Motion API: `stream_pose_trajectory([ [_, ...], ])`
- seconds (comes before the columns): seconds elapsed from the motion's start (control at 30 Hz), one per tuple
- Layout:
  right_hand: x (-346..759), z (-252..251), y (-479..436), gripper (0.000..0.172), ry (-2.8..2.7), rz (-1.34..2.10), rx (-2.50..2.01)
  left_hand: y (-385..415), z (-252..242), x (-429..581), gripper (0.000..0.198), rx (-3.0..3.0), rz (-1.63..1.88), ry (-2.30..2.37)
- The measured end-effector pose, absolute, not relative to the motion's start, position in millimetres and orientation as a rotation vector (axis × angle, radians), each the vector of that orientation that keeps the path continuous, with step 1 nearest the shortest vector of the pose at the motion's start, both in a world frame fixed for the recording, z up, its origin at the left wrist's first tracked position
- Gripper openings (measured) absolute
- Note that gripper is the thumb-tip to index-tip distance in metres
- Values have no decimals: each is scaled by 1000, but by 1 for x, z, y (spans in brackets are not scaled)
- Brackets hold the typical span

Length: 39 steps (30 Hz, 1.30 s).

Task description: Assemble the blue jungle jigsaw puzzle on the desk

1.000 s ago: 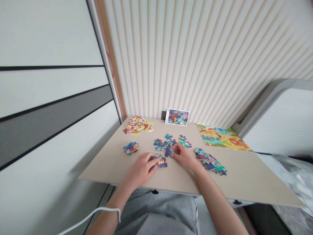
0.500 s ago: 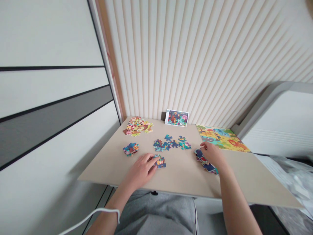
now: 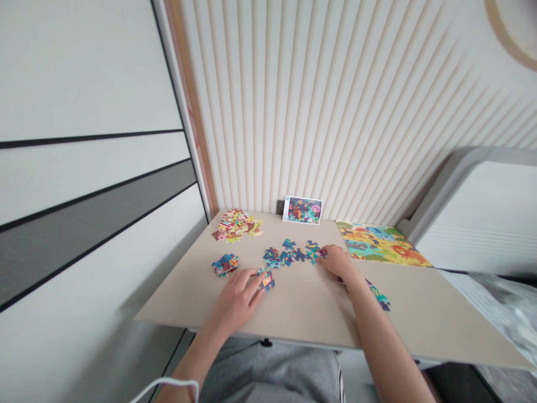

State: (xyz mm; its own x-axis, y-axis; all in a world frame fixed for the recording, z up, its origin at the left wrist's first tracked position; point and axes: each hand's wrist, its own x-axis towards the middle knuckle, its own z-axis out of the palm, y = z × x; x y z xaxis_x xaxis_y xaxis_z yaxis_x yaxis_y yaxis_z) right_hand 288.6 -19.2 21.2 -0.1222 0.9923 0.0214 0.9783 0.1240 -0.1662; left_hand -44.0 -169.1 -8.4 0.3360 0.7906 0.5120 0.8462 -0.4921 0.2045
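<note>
My left hand [image 3: 237,295] rests on the table with its thumb and fingers at the edge of a small joined cluster of jigsaw pieces [image 3: 267,280]. The fingers of my right hand [image 3: 338,262] are pinched at a purple and teal jigsaw piece [image 3: 321,253], at the right end of a loose row of dark blue pieces [image 3: 298,255]. A single blue piece [image 3: 288,244] lies just behind that row. Under my right forearm, a spread pile of pieces [image 3: 380,295] is partly hidden.
A picture card [image 3: 302,210] leans upright at the back of the table [image 3: 293,308]. Yellow and red pieces [image 3: 237,225] are heaped at the back left, with a smaller blue stack [image 3: 225,264] before them. A finished animal puzzle [image 3: 384,243] lies at the right.
My right hand has moved left from the pile on the right to the row's right end. The cluster at my left hand has shifted slightly left and turned.
</note>
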Motion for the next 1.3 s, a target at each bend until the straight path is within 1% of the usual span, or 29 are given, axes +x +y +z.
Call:
stream_pose_trajectory([
  [0.1,295,13,-19,37,-2160,318,-1860,-165,-5,-68,38,-2339,-888,-1561],
  [0.23,302,7,-20,60,-2056,433,-1687,-150,-1,-104,37,-2081,-913,-1683],
  [0.27,303,7,-19,61,-2033,447,-1656,-146,-3,-112,37,-2047,-902,-1713],
  [0.3,304,7,-18,57,-2005,465,-1628,-142,-6,-118,37,-2030,-878,-1743],
  [0.4,314,12,-14,35,-1880,476,-1604,-135,-19,-128,38,-2027,-783,-1834],
  [0.43,319,14,-14,32,-1838,455,-1628,-134,-24,-129,39,-2034,-759,-1860],
  [0.53,338,16,-19,29,-1770,363,-1759,-134,-34,-130,40,-2056,-727,-1912],
  [0.67,351,12,-31,24,-1780,273,-1939,-136,-33,-127,44,-2063,-728,-1928],
  [0.7,349,12,-33,24,-1802,222,-1981,-136,-32,-126,45,-2056,-727,-1933],
  [0.77,339,12,-36,30,-1876,106,-2024,-136,-30,-124,47,-2035,-732,-1949],
  [0.8,332,14,-37,33,-1921,58,-2017,-136,-29,-124,48,-2029,-742,-1955],
  [0.87,314,16,-38,34,-2010,25,-1948,-136,-27,-123,50,-2019,-779,-1952],
  [0.97,288,18,-39,33,-2141,49,-1878,-139,-22,-121,49,-1984,-871,-1898],
  [1.1,272,13,-41,38,-2232,92,-1894,-147,-9,-107,41,-2004,-977,-1733],
  [1.2,275,11,-41,36,-2202,179,-1874,-149,3,-80,36,-2239,-903,-1556],
  [1.3,280,10,-41,36,-2151,273,-1806,-138,15,-47,37,-2484,-767,-1410],
])
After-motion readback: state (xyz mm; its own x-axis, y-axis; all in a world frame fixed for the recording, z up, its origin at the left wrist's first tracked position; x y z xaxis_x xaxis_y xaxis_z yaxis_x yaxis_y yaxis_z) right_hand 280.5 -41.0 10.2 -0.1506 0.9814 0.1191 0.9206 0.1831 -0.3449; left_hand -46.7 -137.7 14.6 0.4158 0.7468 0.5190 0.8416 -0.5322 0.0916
